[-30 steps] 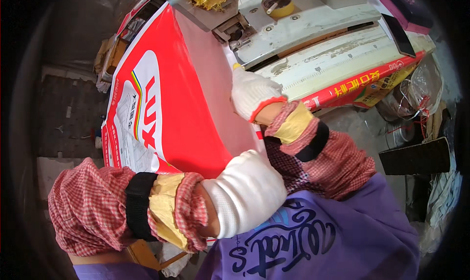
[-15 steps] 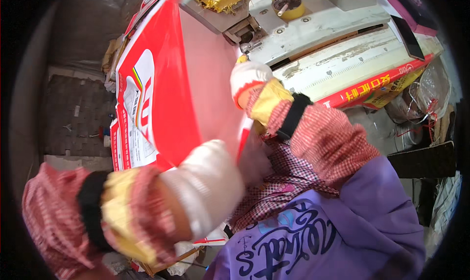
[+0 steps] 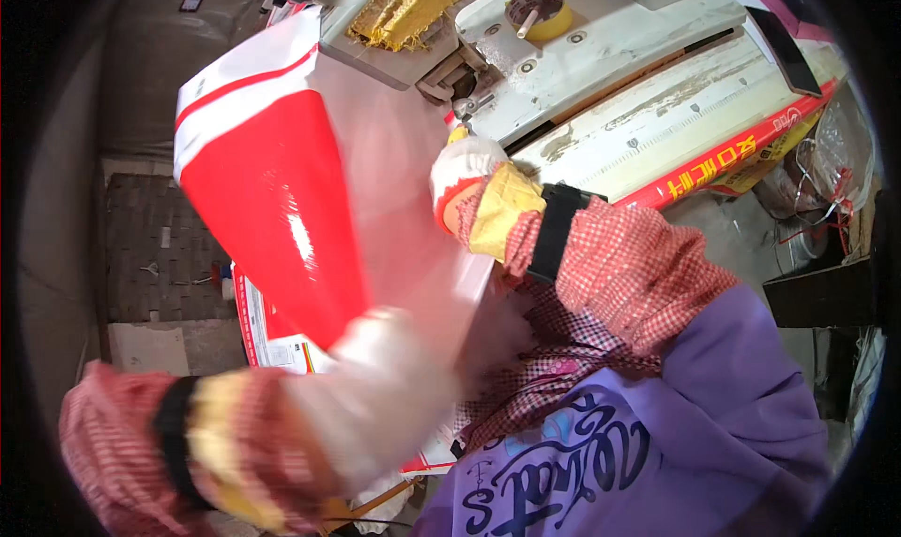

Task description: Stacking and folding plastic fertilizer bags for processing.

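Observation:
A large red and white plastic sack (image 3: 272,208) stands up in front of me, its pale inner side turned to the right and partly blurred. My left hand (image 3: 385,387), in a white glove and smeared by motion, is closed on the sack's lower edge; its fingers are mostly hidden. My right hand (image 3: 465,176), gloved in white with a yellow-covered fingertip, grips the sack's right edge close under the metal foot of what looks like a sewing machine (image 3: 460,72). Both forearms wear red checked sleeves with black bands.
A yellow tape roll (image 3: 540,16) with a white stick lies on the white machine table (image 3: 648,105). Frayed yellow cloth (image 3: 404,11) covers part of the machine. A dark phone (image 3: 786,53) rests at the far right, above a clear plastic bag (image 3: 840,152). More printed sacks (image 3: 272,335) lie behind the left hand.
The sack's upper part has swung and folded, showing a white band and plain red where printing showed before. My left hand has shifted slightly down; my right stays near the machine foot.

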`<action>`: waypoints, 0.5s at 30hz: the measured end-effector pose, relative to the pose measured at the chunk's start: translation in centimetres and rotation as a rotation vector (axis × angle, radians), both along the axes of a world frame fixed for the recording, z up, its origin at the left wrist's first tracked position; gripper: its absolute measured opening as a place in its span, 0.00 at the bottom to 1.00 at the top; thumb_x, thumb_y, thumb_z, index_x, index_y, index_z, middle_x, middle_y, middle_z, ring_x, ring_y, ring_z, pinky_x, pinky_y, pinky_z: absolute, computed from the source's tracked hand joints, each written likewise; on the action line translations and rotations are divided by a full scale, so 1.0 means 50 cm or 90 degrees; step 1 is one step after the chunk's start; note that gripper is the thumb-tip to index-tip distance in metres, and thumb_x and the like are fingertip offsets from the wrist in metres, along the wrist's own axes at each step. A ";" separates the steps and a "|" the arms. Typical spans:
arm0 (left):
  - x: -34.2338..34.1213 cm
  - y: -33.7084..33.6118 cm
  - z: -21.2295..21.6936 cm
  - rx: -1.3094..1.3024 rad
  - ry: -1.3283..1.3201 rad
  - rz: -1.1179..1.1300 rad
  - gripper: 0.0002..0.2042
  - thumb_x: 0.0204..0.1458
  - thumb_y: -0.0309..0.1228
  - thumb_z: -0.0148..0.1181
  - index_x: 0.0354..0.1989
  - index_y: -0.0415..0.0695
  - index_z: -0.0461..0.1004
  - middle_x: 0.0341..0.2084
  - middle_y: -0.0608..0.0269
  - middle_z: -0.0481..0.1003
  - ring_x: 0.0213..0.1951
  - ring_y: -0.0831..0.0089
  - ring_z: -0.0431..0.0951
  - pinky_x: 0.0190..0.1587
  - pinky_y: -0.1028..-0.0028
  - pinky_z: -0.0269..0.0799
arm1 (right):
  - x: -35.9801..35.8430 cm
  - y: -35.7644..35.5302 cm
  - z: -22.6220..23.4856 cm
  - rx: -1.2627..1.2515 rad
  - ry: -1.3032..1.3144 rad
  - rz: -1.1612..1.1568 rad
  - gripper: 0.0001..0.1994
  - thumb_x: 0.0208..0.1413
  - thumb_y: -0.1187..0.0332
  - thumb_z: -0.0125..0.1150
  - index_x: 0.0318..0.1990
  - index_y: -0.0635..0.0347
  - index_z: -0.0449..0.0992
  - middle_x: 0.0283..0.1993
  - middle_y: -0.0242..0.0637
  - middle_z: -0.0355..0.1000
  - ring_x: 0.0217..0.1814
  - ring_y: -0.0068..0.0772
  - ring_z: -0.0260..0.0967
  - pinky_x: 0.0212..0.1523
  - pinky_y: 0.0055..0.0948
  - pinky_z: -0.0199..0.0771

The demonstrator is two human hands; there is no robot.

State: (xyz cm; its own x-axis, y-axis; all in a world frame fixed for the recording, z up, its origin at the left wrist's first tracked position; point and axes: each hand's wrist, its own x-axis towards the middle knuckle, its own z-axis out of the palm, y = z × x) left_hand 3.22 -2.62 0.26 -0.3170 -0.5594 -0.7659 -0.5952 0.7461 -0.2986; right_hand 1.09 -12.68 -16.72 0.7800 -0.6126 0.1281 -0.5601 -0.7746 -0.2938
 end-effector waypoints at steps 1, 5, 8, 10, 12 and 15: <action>-0.034 0.001 -0.035 0.015 0.049 -0.001 0.03 0.37 0.28 0.56 0.16 0.46 0.73 0.13 0.64 0.70 0.16 0.67 0.70 0.20 0.67 0.68 | 0.004 0.003 -0.015 0.001 -0.003 -0.003 0.10 0.44 0.68 0.53 0.32 0.63 0.76 0.26 0.39 0.73 0.29 0.37 0.72 0.29 0.34 0.72; -0.071 -0.022 -0.106 0.071 0.213 -0.012 0.04 0.42 0.28 0.53 0.19 0.44 0.73 0.17 0.63 0.71 0.14 0.68 0.69 0.20 0.67 0.69 | 0.026 -0.030 -0.101 -0.230 -0.038 -0.030 0.10 0.43 0.68 0.54 0.32 0.63 0.77 0.25 0.38 0.73 0.28 0.36 0.72 0.29 0.33 0.72; -0.038 -0.030 -0.025 -0.014 0.104 0.011 0.04 0.38 0.30 0.57 0.20 0.43 0.73 0.18 0.60 0.71 0.20 0.64 0.69 0.26 0.67 0.68 | 0.099 0.006 -0.092 -0.412 -0.082 -0.044 0.10 0.43 0.68 0.54 0.31 0.63 0.77 0.24 0.38 0.73 0.27 0.36 0.72 0.29 0.33 0.72; -0.009 -0.039 0.046 -0.062 0.039 0.017 0.06 0.36 0.31 0.59 0.20 0.42 0.74 0.19 0.57 0.71 0.25 0.61 0.70 0.30 0.67 0.68 | 0.137 0.035 -0.090 -0.527 -0.099 -0.061 0.10 0.42 0.68 0.55 0.31 0.63 0.77 0.24 0.37 0.73 0.27 0.36 0.71 0.29 0.33 0.72; 0.021 -0.031 0.109 -0.119 -0.029 0.041 0.08 0.33 0.33 0.61 0.20 0.41 0.74 0.20 0.55 0.71 0.29 0.59 0.70 0.34 0.67 0.68 | 0.011 0.007 -0.230 -0.648 -0.125 -0.061 0.10 0.42 0.68 0.55 0.31 0.63 0.77 0.24 0.37 0.73 0.26 0.35 0.71 0.29 0.33 0.72; -0.016 0.058 0.089 -0.196 -0.441 -0.244 0.10 0.32 0.33 0.57 0.23 0.39 0.74 0.22 0.54 0.71 0.29 0.59 0.72 0.35 0.67 0.70 | 0.031 0.034 -0.068 -0.142 -0.083 -0.049 0.09 0.38 0.68 0.58 0.28 0.62 0.77 0.20 0.37 0.71 0.23 0.34 0.70 0.26 0.35 0.71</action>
